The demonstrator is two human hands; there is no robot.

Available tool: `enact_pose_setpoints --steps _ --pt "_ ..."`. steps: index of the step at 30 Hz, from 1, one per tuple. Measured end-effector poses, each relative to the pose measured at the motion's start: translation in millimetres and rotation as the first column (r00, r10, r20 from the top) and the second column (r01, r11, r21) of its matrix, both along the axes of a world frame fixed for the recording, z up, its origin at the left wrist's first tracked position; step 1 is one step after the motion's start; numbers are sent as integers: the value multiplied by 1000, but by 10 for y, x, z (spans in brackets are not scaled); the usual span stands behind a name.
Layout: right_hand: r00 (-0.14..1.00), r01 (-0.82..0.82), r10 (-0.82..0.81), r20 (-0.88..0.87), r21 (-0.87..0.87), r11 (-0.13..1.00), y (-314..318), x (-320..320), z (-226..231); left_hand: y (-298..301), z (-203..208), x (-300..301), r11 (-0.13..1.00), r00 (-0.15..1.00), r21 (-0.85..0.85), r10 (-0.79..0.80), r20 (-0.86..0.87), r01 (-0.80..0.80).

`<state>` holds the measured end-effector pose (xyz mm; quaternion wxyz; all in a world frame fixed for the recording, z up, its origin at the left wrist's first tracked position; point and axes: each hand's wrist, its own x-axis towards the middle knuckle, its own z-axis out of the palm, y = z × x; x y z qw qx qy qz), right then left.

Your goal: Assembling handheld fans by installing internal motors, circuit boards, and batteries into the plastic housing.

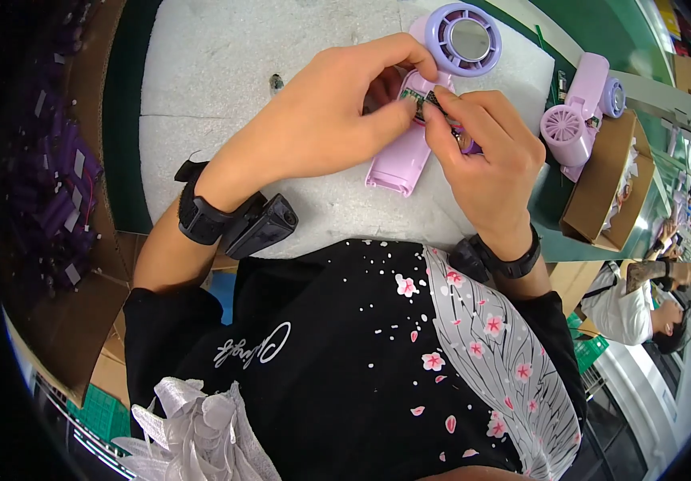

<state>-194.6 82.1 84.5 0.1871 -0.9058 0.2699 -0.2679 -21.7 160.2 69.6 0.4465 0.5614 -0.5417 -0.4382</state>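
Note:
An opened handheld fan (400,164) with a pink handle shell lies on the white foam sheet, its round purple head (471,40) pointing away from me. A small green circuit board (415,98) sits in the exposed handle. My left hand (345,108) curls around the handle from the left, thumb and fingertips closed on the shell beside the board. From the right, my right hand (491,148) pinches with thumb and forefinger at the board's dark edge. Its other fingers fold over a purple cell (466,141), partly hidden. Both wrists wear black straps with small devices.
On the left stands a cardboard box (89,160) of purple wired battery cells. More pink fan parts (576,120) lie at the right, next to a small cardboard box (608,188). A dark speck-like piece (276,82) rests on the foam. Another person (630,301) works far right.

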Motion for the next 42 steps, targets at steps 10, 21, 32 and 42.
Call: enact_pose_setpoints --steps 10,21,32,42 --pt "999 29 -30 34 22 999 -46 4 8 -52 -21 0 998 998 -3 56 26 -56" --pt "945 142 161 -284 802 580 -205 -124 244 -92 1 65 986 976 -141 -64 207 95" --pt "897 -338 220 384 915 -221 -378 -281 205 -47 2 237 1000 996 -8 -10 91 10" --pt "963 -184 153 222 956 -228 -437 -218 283 -45 -11 195 997 977 -67 62 205 -49"
